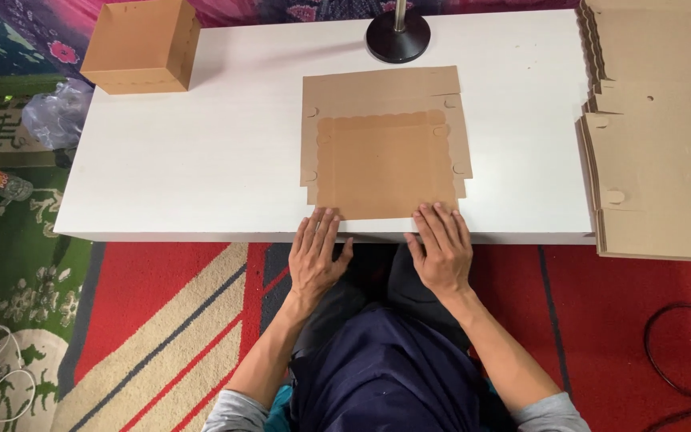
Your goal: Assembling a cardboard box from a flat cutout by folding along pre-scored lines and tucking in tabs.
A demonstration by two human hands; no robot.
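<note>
- Flat cardboard blank [385, 140] lies mid-table on the white table [201, 160], w/ near flap folded up over the panel so its scalloped edge faces the far side; near fold line sits just at the table's front edge.
- Left hand [317, 256] flat, fingers spread & extended, fingertips on near left corner of the folded flap – pressing, not gripping anything.
- Right hand [441, 248] same posture at near right corner, palm down, fingers apart, clamped on nothing. Both hands likely placed at the corners to hold the crease flat & even.
- Blank squared to the table edge, directly in front of the person, so both arms reach evenly.
- Finished box [141, 44] parked at far left corner, well apart from the blank.
- Stack of flat blanks [665, 136] on the right, beside the table's right end, near the right hand's reach.
- Lamp base [397, 36] just beyond the blank's far edge – tight there.
- Open room: wide bare table left of the blank, narrower strip to its right.
</note>
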